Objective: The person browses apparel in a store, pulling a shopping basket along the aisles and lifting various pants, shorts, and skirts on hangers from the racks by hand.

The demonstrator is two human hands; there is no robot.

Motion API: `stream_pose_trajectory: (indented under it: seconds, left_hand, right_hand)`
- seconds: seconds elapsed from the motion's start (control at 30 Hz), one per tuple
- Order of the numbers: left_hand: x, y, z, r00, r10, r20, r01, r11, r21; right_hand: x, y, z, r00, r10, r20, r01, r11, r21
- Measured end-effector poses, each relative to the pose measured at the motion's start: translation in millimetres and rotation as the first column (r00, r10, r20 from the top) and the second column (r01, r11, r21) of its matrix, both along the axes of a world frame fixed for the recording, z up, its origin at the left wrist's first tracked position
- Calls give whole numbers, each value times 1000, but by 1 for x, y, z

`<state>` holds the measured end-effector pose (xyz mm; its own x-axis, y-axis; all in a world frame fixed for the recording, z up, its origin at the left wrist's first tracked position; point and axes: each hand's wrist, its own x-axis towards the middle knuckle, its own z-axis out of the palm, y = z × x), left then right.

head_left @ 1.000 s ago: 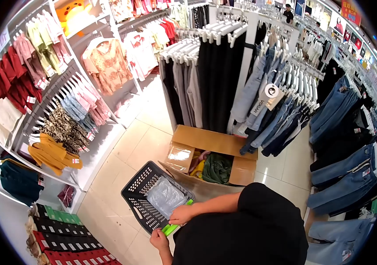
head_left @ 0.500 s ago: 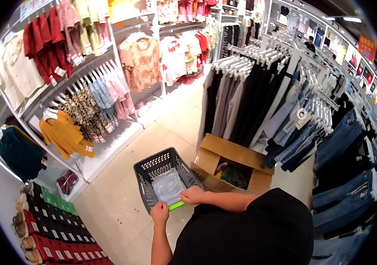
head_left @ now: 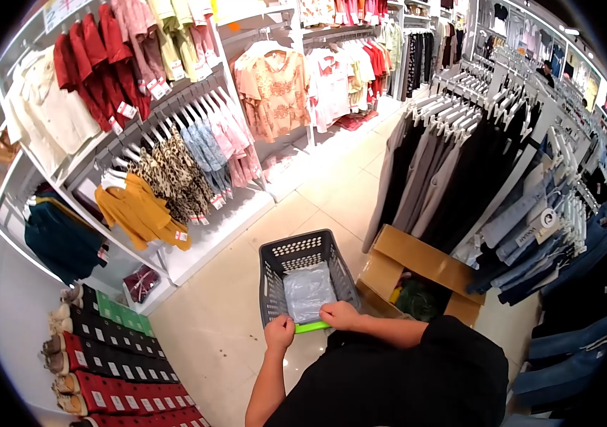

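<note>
A dark grey perforated basket (head_left: pixel 273 285) with a green handle (head_left: pixel 312 327) is on the tiled floor in front of me. Inside it lies a grey plastic-wrapped packet (head_left: pixel 309 290). My left hand (head_left: pixel 279 331) is closed at the left end of the green handle. At the handle's right end, near the packet's lower corner, my right hand (head_left: pixel 340 315) is closed too. Just right of the basket stands an open cardboard box (head_left: pixel 417 256) with dark green and yellow cloth in it.
Racks of small clothes (head_left: pixel 273 89) line the left wall. Shoe boxes (head_left: pixel 115 370) with shoes on them stand at the lower left. Racks of trousers (head_left: pixel 453 178) and jeans (head_left: pixel 524 242) stand behind and right of the box. A person (head_left: pixel 546 73) is far off at the upper right.
The view has turned, so racks and box sit further right in it. The basket now points more straight ahead, and the gap to the box looks wider. Both hands stay on the handle.
</note>
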<state>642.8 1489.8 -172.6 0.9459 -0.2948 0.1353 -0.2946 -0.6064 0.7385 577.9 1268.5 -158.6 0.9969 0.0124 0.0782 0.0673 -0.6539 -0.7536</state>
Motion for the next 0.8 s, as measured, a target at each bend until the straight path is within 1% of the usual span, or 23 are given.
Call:
stream_pose_trajectory:
  seconds: [0.07,0.13,0.17,0.2,0.27,0.33,0.43,0.57,0.63,0.7,0.73,0.77,0.8]
  left_hand:
    - [19,0,0,999,-30,-15,30,999,-19]
    - [40,0,-5,996,-86,2,86,996,22]
    - [51,1,-7,995,-95,-19,95,995,11]
    - [64,-1,-8,994,-105,-43,105,994,0]
    - [87,-5,-6,985,-161,-61,163,986,35]
    - [107,-9,-10,984,-169,-60,168,986,-21]
    - [140,-21,-5,969,-230,-86,231,973,3]
    - [189,-43,3,948,-305,-88,308,951,17]
    - [212,-55,3,940,-330,-93,331,943,5]
    - [236,-67,3,934,-356,-30,356,935,-11]
    - [248,-73,3,930,-366,-27,366,930,-24]
    - [260,-78,2,924,-382,-39,381,924,-18]
    - [270,-83,4,916,-397,-54,397,918,-10]
  right_hand:
    - [14,1,-5,1000,-23,7,22,999,34]
    - [28,0,-8,999,-18,-38,20,998,61]
    - [34,-1,-10,998,-10,-62,16,995,96]
    - [41,-1,-10,997,-42,-63,49,993,111]
    - [54,-2,-7,998,-64,-28,67,992,106]
    - [67,-8,1,995,-85,-57,91,988,125]
    - [90,-16,6,995,-87,44,81,988,132]
    - [125,-28,4,982,-168,90,155,980,128]
    - [141,-34,3,973,-224,49,219,971,92]
    - [161,-41,0,963,-263,67,258,964,71]
    - [172,-43,-3,954,-288,79,283,957,70]
    - [181,-46,-6,952,-296,79,292,955,58]
    - [189,-49,-7,935,-345,78,342,938,52]
